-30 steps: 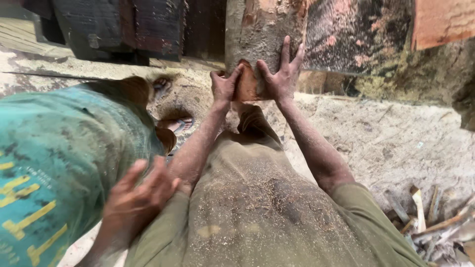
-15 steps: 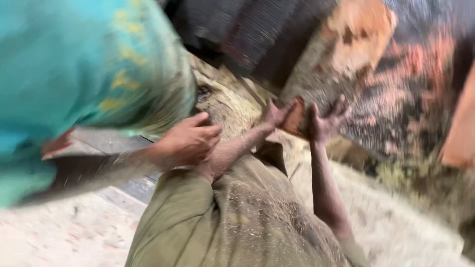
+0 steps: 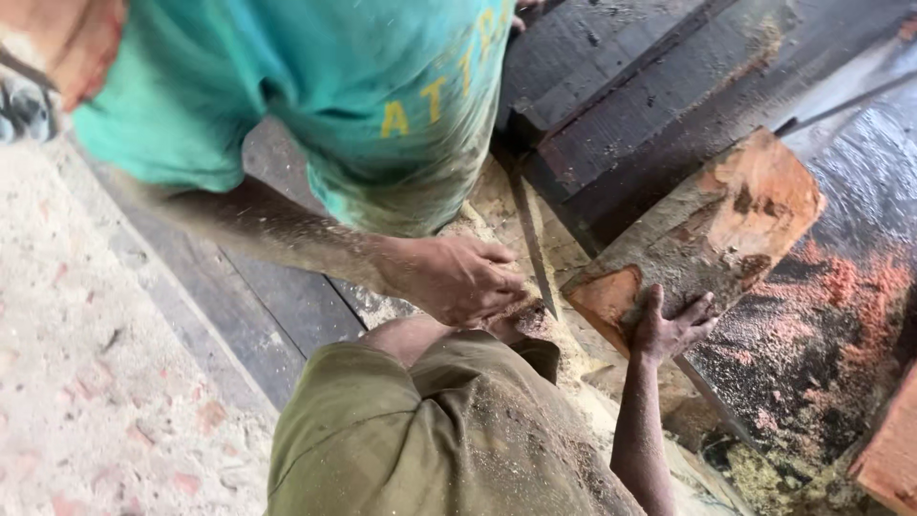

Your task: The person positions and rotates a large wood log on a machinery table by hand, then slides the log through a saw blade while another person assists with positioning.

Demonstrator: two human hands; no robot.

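Note:
A short, squared log (image 3: 707, 229) with reddish cut faces and grey bark lies tilted on a dark, dusty saw bench. My right hand (image 3: 669, 330) grips its near end, fingers curled over the bark. My left hand (image 3: 523, 320) is almost fully covered by a co-worker's hand (image 3: 458, 279), just left of the log's near end. Only a dusty edge of it shows, so its grip is hidden. My olive sleeves and chest, powdered with sawdust, fill the bottom of the view.
The co-worker in a teal shirt (image 3: 334, 86) leans in from the upper left. Dark planks (image 3: 650, 86) lie behind the log, a thin metal strip (image 3: 533, 239) runs beside it, and another reddish piece (image 3: 893, 459) lies at the lower right. Sawdust covers the floor (image 3: 95, 382).
The view has swung left and down. The co-worker's hand moved from my side onto my left hand. The log now lies farther right, with only my right hand visible on it.

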